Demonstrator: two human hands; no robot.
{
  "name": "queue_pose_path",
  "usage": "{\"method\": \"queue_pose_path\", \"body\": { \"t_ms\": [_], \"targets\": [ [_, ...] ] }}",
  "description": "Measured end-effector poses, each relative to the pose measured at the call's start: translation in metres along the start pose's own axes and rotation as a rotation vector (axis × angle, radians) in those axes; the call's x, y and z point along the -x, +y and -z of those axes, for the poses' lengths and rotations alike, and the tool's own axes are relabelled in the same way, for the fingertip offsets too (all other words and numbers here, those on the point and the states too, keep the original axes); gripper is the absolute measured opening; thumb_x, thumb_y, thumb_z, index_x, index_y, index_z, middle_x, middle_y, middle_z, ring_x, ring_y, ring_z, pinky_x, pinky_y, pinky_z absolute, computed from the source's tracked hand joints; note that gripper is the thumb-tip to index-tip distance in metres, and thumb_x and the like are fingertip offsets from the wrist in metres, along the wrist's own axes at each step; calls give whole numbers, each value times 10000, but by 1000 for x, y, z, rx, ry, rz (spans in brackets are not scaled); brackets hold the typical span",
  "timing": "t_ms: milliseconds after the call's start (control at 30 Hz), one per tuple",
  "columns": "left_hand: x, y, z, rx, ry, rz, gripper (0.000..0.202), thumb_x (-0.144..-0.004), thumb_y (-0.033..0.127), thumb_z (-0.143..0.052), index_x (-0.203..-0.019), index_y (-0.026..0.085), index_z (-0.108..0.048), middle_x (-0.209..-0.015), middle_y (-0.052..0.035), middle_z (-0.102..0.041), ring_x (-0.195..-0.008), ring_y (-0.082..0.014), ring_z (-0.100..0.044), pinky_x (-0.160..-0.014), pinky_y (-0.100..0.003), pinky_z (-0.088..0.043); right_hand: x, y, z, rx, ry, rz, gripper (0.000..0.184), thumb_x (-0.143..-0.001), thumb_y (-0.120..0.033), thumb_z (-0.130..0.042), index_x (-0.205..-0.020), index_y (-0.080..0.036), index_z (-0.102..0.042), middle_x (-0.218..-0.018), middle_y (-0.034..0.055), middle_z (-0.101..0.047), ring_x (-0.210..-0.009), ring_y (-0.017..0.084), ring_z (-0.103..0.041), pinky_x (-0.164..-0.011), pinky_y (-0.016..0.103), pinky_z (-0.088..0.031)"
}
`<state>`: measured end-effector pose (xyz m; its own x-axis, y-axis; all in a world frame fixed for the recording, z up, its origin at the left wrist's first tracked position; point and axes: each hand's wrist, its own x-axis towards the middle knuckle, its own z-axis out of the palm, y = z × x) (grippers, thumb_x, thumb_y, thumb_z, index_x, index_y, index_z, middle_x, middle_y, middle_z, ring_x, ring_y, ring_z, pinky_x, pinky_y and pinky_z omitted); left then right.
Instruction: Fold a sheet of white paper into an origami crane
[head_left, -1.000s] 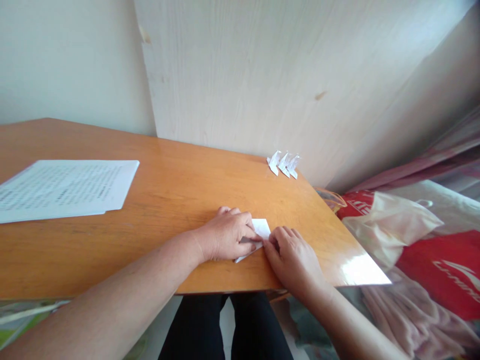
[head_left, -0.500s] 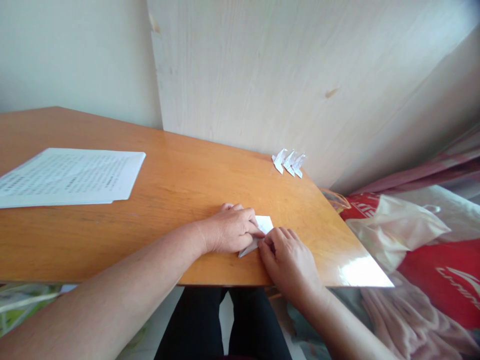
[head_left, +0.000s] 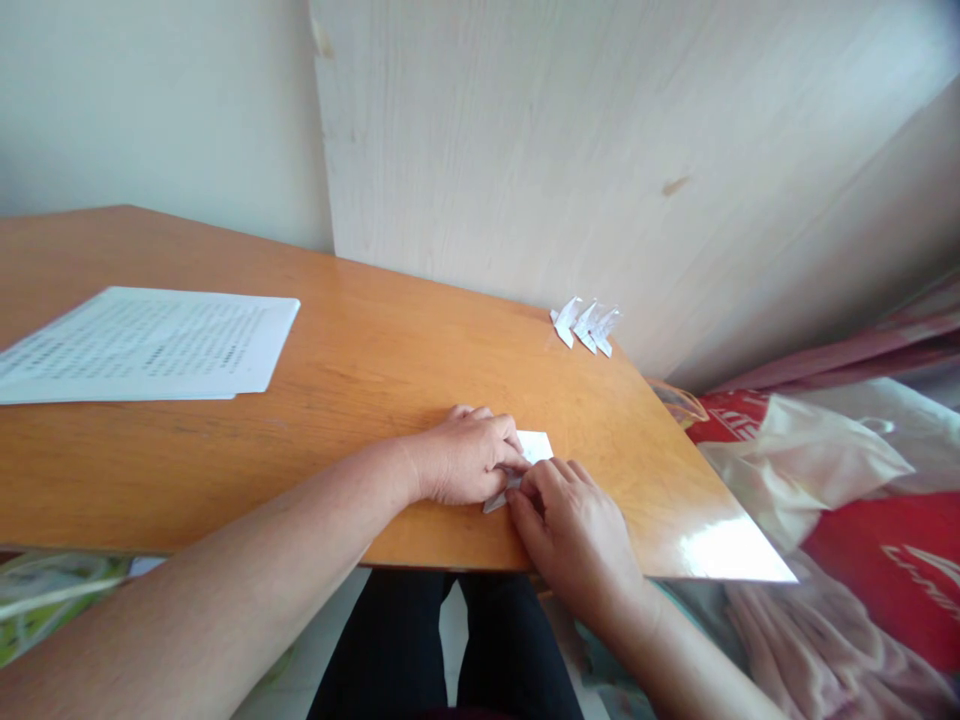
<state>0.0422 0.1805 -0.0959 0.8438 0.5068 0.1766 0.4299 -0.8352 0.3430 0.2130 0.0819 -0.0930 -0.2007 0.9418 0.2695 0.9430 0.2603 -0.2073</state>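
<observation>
A small folded piece of white paper point(head_left: 535, 443) lies flat on the table near its front edge, partly covered by both hands. From the left, my left hand point(head_left: 471, 458) presses it down with curled fingers, the index finger reaching across the paper. My right hand point(head_left: 568, 515) is closed at the paper's lower right side, thumb and bent fingers pinching its edge. The fingertips of the two hands almost meet over the sheet. How the folds run underneath is hidden.
Folded white paper pieces point(head_left: 586, 325) stand in a row at the back right, by the wooden panel point(head_left: 480, 150). A stack of printed sheets point(head_left: 150, 345) lies on the left of the orange-brown table point(head_left: 375, 350). Bags point(head_left: 810, 455) and cloth crowd beyond the right edge.
My right hand has slid slightly left along the paper, closer to my left fingers, covering more of it. My left hand keeps pressing. The whole view has shifted a little.
</observation>
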Motion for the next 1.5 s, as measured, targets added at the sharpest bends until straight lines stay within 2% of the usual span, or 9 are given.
{"method": "queue_pose_path", "body": {
  "t_ms": [200,667,1100,1500],
  "targets": [
    [-1,2,1,-8,-15,4,245,-906,266,-569,-1039,366,-749,-1116,-11,-644,-1006,-239,-553,-916,-424,-349,2,-4,-3,4,3,7,155,-925,-224,-552,-773,-229,-521,-811,54,-629,-806,231,-561,-681,335,-369],
    [0,0,1,6,-22,19,279,-892,303,-587,-1091,423,-742,-1134,0,-634,-1025,-238,-540,-945,-425,-347,4,-9,-3,-21,-20,25,153,-914,-191,-535,-771,-230,-496,-813,59,-616,-809,235,-549,-692,343,-374],
    [0,2,4,46,-42,46,284,-887,298,-591,-1093,415,-748,-1143,-10,-635,-1046,-241,-525,-943,-410,-339,4,-8,-6,-15,-6,50,122,-901,-173,-531,-788,-216,-519,-821,51,-621,-800,218,-540,-680,331,-337],
    [-1,2,5,43,-67,60,325,-865,259,-595,-1119,400,-740,-1182,-10,-633,-1079,-247,-516,-977,-417,-327,6,-13,-7,-53,28,63,139,-903,-204,-537,-765,-213,-523,-820,48,-636,-794,210,-540,-688,325,-348]
  ]
}}
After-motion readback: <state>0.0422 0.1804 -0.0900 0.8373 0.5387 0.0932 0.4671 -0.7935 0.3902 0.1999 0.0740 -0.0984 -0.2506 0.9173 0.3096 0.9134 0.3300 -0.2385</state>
